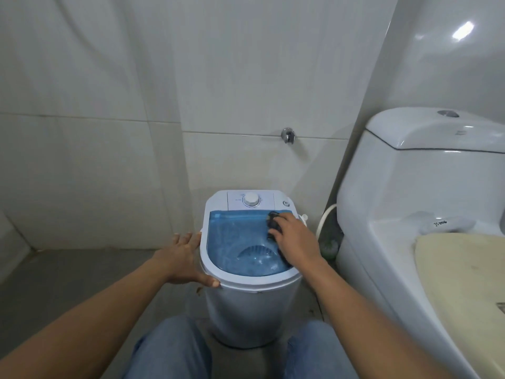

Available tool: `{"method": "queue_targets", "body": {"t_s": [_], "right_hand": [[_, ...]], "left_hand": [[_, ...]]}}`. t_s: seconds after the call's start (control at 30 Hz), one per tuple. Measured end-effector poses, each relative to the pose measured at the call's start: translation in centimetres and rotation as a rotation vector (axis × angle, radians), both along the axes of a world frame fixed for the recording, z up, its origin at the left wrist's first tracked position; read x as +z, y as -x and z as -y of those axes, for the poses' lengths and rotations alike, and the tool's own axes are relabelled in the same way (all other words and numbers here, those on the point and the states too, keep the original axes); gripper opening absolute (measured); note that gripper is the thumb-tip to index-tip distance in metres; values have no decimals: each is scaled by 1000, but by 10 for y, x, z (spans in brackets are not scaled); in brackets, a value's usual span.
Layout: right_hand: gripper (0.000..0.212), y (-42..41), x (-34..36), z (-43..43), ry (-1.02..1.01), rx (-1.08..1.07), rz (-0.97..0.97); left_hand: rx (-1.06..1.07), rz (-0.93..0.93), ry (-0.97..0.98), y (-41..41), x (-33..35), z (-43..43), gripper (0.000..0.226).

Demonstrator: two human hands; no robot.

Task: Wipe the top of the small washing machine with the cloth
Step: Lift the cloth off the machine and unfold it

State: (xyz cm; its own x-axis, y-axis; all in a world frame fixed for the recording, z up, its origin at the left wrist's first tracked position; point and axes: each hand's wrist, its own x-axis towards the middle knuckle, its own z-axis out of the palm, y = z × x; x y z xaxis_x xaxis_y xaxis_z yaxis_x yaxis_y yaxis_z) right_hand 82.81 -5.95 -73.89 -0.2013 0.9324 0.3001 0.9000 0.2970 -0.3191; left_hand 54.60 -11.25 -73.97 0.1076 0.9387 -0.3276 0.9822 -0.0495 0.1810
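Note:
A small white washing machine (246,305) stands on the floor in front of me. Its top has a see-through blue lid (235,236) and a white control panel with a round dial (251,199) at the far edge. My right hand (296,240) presses a dark cloth (274,222) flat onto the lid's right side, near the far corner. Most of the cloth is hidden under the fingers. My left hand (185,258) rests against the machine's left rim with fingers spread, the thumb on the near-left edge.
A white toilet (410,203) with a cream seat cover (464,283) stands close on the right. A white hose (326,214) runs down between toilet and machine. Tiled walls rise behind and to the left, with a metal wall fitting (287,135). My knees in blue jeans (175,348) flank the machine.

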Motion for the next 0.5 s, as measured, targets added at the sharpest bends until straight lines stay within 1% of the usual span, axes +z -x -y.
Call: {"method": "queue_targets", "body": {"t_s": [0.03,0.1,0.17,0.23,0.27,0.3,0.33,0.37,0.4,0.43,0.47,0.5], "right_hand": [[33,-6,4,-4,32,-50,-39],[31,-9,15,-8,32,-101,-141],[27,-2,27,-7,-6,-57,-253],[21,11,43,-4,-18,46,-358],[19,17,52,-4,-9,90,-405],[19,22,59,-4,5,117,-447],[21,26,66,-6,10,136,-487],[25,30,72,-8,14,147,-523],[29,35,78,-11,14,158,-560],[33,41,83,-14,18,169,-600],[36,47,88,-17,21,190,-642],[37,55,94,-20,21,218,-678]], "left_hand": [[11,-4,6,-2,3,2,143],[45,-8,21,-3,6,3,148],[63,-11,41,0,7,1,157],[59,-48,84,6,13,-4,165],[61,-95,94,9,20,-8,163],[59,-143,76,10,29,-13,153],[58,-163,13,11,39,-19,138],[64,-117,-72,8,53,-26,122],[95,18,-148,4,70,-33,107],[154,254,-198,-2,88,-41,92],[221,524,-213,-10,106,-47,78],[278,745,-193,-18,123,-52,66]]}}
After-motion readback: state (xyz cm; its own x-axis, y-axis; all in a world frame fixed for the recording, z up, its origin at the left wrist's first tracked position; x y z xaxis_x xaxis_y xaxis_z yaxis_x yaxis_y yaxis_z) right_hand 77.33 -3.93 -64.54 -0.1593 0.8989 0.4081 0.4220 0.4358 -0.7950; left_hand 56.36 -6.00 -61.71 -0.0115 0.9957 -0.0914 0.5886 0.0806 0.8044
